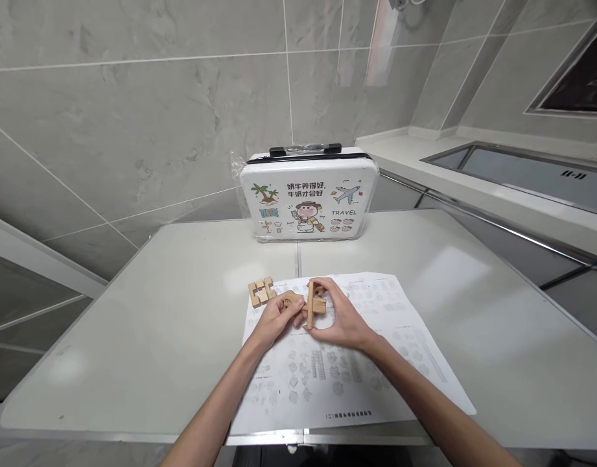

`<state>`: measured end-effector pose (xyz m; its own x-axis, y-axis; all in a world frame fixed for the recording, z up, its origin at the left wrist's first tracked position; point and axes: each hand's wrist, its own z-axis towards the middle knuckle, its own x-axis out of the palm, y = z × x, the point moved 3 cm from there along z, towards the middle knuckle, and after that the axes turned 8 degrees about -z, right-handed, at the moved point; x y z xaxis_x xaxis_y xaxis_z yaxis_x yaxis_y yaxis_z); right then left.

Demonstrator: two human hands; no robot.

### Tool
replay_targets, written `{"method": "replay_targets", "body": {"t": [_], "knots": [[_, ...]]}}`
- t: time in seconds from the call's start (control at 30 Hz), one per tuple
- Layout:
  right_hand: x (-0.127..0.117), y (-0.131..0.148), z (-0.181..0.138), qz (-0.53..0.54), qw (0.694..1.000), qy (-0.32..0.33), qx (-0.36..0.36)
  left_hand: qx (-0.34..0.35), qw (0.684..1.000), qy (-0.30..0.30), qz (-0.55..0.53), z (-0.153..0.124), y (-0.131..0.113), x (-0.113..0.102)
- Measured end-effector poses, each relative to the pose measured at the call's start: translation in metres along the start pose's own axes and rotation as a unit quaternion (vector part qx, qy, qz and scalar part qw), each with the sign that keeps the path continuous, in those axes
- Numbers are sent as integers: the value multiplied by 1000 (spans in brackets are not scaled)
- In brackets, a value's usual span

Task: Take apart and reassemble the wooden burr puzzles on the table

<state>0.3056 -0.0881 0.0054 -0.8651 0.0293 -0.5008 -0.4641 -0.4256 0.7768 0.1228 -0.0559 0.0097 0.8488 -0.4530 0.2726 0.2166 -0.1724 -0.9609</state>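
My left hand (273,322) pinches a light wooden puzzle piece (292,298) that carries a dark curved mark. Between the thumb and fingers of my right hand (347,319) stands a flat wooden puzzle piece (310,306), gripped at its top and bottom ends. The two pieces meet; a short wooden block end (320,305) shows on the right side of the upright piece. Whether one passes through the other I cannot tell. Just beyond my left hand, notched wooden puzzle pieces (259,293) lie at the paper's upper left corner.
Under my hands a large printed instruction sheet (376,395) with small diagrams lies on the pale folding table (147,350). A white cartoon suitcase (279,224), partly in clear plastic, stands at the table's back edge. Grey tiled wall (181,123) rises behind; a counter (400,146) runs along the right.
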Motion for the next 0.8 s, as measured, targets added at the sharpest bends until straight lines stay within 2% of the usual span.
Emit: {"method": "replay_targets", "body": {"t": [0.2,0.33,0.43,0.57,0.67,0.8], "knots": [[-8,2,2,31,999,-22,7,21,999,-37,15,0,-13,-11],[-20,-2,6,63,996,-55,-9,59,993,-98,31,1,-21,-24],[-27,-12,8,11,997,-66,37,77,986,-134,69,0,-21,-30],[-25,-28,6,-73,991,-42,107,83,974,-171,126,1,-15,-28],[-19,-36,4,-82,989,-9,119,79,965,-190,162,-1,-13,-25],[-10,-36,1,-67,990,38,118,23,950,-176,256,-4,-10,-22]]}}
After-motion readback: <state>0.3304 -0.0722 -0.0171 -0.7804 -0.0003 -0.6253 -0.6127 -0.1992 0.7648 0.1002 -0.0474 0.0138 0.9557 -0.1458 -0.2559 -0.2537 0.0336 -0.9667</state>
